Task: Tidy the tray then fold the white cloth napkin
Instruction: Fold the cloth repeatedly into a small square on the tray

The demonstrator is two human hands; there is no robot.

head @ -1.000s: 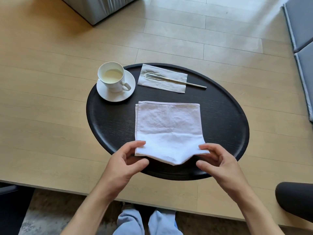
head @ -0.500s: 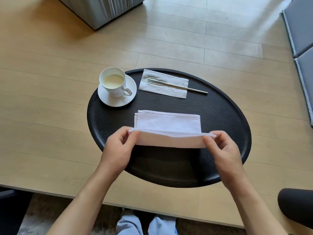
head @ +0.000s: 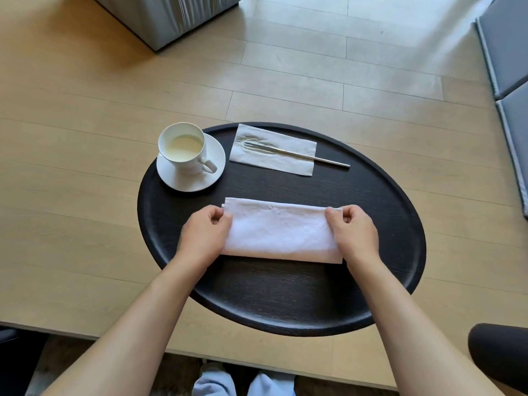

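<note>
The white cloth napkin (head: 281, 231) lies folded into a long rectangle in the middle of the black oval tray (head: 285, 307). My left hand (head: 204, 234) pinches its far left corner, and my right hand (head: 353, 232) pinches its far right corner, with both palms resting over the napkin's short ends. At the tray's far left stands a white cup (head: 183, 148) with pale liquid on a white saucer (head: 197, 181). A fork (head: 297, 152) lies on a paper napkin (head: 274, 150) at the far side.
The tray rests on a light wooden table (head: 71, 195) whose near edge runs just below it. A grey block (head: 168, 15) stands at the far left. Grey cushions (head: 508, 81) lie to the right and a dark rounded object (head: 500, 355) sits at the lower right.
Both hands lifted the napkin's near edge and carried it over to the far edge, halving the square into a long rectangle. The hands now hold the far corners down.
</note>
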